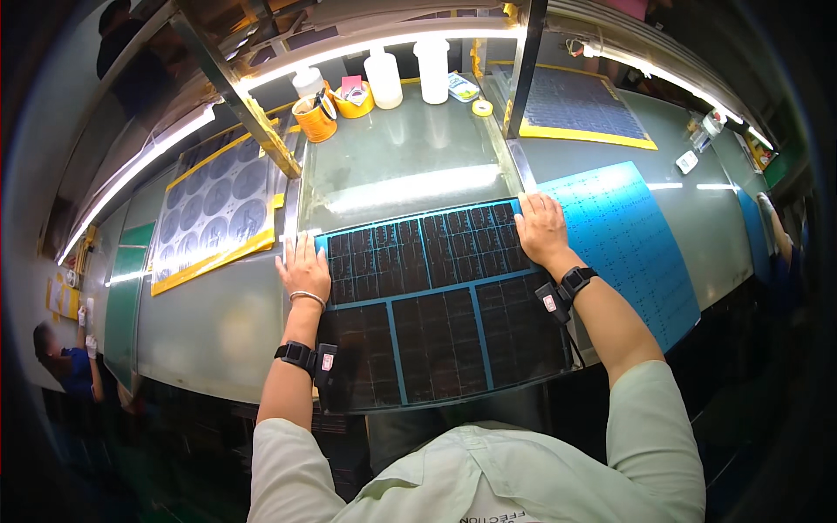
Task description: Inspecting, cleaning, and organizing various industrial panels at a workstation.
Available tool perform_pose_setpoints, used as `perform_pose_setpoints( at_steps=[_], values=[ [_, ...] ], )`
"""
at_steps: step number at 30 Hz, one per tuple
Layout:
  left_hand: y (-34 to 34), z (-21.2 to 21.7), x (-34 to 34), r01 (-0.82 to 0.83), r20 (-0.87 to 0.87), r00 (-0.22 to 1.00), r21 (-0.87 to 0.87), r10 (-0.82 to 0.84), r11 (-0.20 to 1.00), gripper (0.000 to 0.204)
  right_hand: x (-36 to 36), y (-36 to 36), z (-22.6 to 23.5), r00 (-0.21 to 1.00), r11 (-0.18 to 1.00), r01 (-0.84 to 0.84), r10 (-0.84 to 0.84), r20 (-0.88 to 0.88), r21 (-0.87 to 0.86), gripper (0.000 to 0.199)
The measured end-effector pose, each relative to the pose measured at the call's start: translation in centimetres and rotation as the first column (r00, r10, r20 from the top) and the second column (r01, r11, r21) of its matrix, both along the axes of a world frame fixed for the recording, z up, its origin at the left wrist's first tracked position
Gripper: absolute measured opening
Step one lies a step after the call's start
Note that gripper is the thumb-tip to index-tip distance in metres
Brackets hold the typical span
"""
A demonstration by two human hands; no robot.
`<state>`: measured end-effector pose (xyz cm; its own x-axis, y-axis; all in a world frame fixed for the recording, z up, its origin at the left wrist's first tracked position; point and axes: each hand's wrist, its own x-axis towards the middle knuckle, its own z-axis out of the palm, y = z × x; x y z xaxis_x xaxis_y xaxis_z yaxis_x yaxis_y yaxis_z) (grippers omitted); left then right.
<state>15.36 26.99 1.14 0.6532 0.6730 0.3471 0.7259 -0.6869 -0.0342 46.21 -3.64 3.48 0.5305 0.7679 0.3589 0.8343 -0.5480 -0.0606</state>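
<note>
Dark gridded panel lies flat on the counter in front of you. Orange cup behind it holds scissors; the yellow cup holds small bits. Your left hand and right hand press open, fingers spread, on the panel's far corners.

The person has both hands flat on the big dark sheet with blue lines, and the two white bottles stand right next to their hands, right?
Not quite. In the head view the left hand and right hand do press the dark sheet, but the white bottles stand at the table's far edge.
</note>
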Motion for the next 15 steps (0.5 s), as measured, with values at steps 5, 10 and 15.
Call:
perform_pose_setpoints(
  at_steps=[5,10,15],
  values=[
    [-1.8,0.1,1.2,-0.092,-0.046,0.995,-0.141,0.086,0.986,0.060,-0.1,-0.8,-0.8,0.995,0.996,0.086,-0.086,0.059,0.009,0.052],
    [-2.2,1.2,1.9,-0.175,-0.130,0.981,-0.238,0.147,0.956,0.068,-3.8,-5.4,-0.1,0.999,0.999,0.027,-0.028,-0.023,-0.019,0.060],
    [-1.9,1.2,0.7,-0.221,-0.162,0.969,-0.227,0.187,0.949,0.069,-15.2,-15.2,3.2,0.971,0.990,-0.043,0.009,-0.239,-0.136,0.065]
  ],
)
